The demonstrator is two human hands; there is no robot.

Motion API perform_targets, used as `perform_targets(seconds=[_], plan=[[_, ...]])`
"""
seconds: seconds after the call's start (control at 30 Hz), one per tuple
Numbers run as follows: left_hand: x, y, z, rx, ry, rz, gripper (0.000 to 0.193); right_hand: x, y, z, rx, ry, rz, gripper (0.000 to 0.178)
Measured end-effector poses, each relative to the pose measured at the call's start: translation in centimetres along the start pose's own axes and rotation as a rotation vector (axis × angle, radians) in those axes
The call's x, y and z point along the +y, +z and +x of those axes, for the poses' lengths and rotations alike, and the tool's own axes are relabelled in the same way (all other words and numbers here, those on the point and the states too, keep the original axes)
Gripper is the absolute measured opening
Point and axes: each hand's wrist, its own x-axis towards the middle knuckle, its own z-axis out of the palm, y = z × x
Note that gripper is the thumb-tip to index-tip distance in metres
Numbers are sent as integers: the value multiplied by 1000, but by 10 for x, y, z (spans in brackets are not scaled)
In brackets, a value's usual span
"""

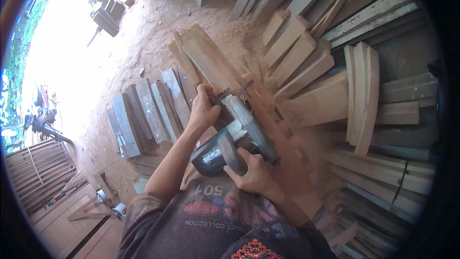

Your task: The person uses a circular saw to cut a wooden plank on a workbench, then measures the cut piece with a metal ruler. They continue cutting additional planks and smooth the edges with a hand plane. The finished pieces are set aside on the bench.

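Note:
A circular saw (pixel 247 120) with a long grey blade guard and a dark motor housing lies across the middle, close to my body. My right hand (pixel 254 175) is wrapped round its rear handle. Just left of the saw's front end, my left hand (pixel 205 108) is closed over the near part of a wooden board (pixel 187 60); part of its grip is hidden. Under and to the right of the saw runs a reddish-brown timber (pixel 282 129) with dark notches, blurred by dust. Another pale board (pixel 211 57) reaches away beyond the saw.
Grey-painted wood pieces (pixel 148 108) lie in a row at the left. Cut beams (pixel 302 62) and stacked planks (pixel 364 96) crowd the right side. Sawdust covers the ground (pixel 158 43). Slatted wooden panels (pixel 38 172) and a small can (pixel 120 208) are at the lower left.

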Motion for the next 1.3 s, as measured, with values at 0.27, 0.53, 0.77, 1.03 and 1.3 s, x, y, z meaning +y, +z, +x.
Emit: perform_targets(seconds=[0.27,0.53,0.77,1.03,1.3], plan=[[3,-4,0,-21,-43,-30,59,-8,-3,-1,-3,13,7,31],[-2,-2,0,12,9,-33,55,-5,1,-4,-2,46,-22,33],[-2,-6,2,-20,-36,-30,60,-5,4,-4,44,-9,20,31],[-5,-7,5,6,-16,-8,60,-11,3,-4,8,47,-8,34],[-7,-12,8,-9,-10,-57,60,-17,4,-1,10,31,14,32]])
